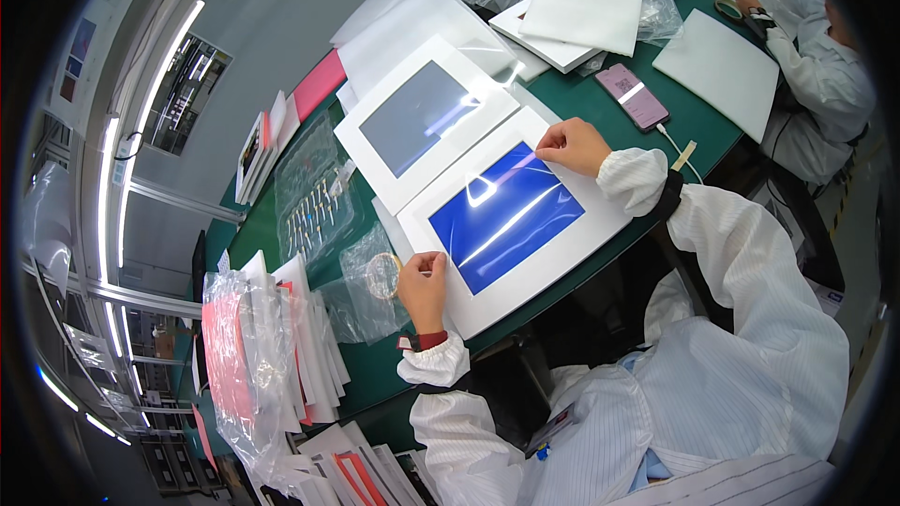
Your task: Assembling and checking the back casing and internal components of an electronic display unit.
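Note:
A white frame (502, 311) lies on the green table in front of me, with a glossy blue film (511, 225) in its window. Wavy reflections run across the film. My left hand (422, 292) is closed in a pinch at the film's left edge. At the far right edge, my right hand (574, 146) pinches the film with thumb and forefinger. Just beyond, joined or close against this frame, lies a second white frame with a grey panel (412, 117). Whether the two are hinged, I cannot tell.
A clear tray (314, 192) of small slim parts, a clear bag (361, 295) and a tape roll (383, 275) lie to the left. Wrapped boards (230, 356) stand nearer. A phone (633, 96) on a cable and white boards (586, 0) lie beyond. Another person (825, 84) works far right.

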Available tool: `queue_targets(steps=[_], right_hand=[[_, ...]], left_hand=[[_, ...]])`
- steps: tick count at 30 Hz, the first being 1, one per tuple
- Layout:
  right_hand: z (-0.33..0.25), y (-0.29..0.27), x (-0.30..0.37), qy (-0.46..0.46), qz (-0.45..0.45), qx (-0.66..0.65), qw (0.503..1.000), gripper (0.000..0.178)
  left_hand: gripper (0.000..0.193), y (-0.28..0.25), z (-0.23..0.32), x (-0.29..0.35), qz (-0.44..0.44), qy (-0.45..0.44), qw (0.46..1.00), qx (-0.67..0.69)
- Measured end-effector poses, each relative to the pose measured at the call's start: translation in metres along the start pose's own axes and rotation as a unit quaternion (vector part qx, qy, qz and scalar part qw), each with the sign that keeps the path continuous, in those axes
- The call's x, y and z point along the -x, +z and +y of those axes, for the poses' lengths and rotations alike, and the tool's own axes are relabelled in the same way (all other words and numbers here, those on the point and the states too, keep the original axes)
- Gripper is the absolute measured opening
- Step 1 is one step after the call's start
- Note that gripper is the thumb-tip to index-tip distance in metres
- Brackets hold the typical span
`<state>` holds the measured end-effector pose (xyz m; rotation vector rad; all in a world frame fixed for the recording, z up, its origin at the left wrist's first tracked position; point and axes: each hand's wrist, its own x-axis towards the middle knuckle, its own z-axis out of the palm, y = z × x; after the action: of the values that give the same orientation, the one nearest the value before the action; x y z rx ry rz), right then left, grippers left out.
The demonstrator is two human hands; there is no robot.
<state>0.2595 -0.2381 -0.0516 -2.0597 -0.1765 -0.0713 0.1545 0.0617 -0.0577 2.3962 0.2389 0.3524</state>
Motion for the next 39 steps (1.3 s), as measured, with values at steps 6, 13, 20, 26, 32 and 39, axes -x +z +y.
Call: queue_targets(steps=[6,13,20,26,32,39], right_hand=[[-0.006,-0.005,0.007,-0.005,0.026,0.119,0.993,0.032],[-0.015,0.032,0.034,-0.337,-0.104,0.338,0.873,0.054],[-0.003,0.049,0.039,-0.313,-0.229,0.38,0.84,0.069],[-0.001,0.05,0.038,-0.304,-0.218,0.366,0.852,0.071],[-0.009,0.059,0.036,-0.301,-0.181,0.372,0.859,0.071],[-0.01,0.064,0.029,-0.278,-0.174,0.368,0.87,0.073]], left_hand=[[0.03,-0.003,0.02,0.009,0.028,-0.042,0.997,-0.061],[0.045,0.031,0.038,0.009,-0.035,0.301,0.941,-0.151],[0.057,0.041,0.027,0.016,-0.134,0.312,0.902,-0.266],[0.058,0.045,0.033,0.008,-0.09,0.306,0.924,-0.211],[0.055,0.044,0.033,-0.002,-0.091,0.286,0.927,-0.224],[0.056,0.052,0.028,-0.004,-0.116,0.277,0.929,-0.217]])
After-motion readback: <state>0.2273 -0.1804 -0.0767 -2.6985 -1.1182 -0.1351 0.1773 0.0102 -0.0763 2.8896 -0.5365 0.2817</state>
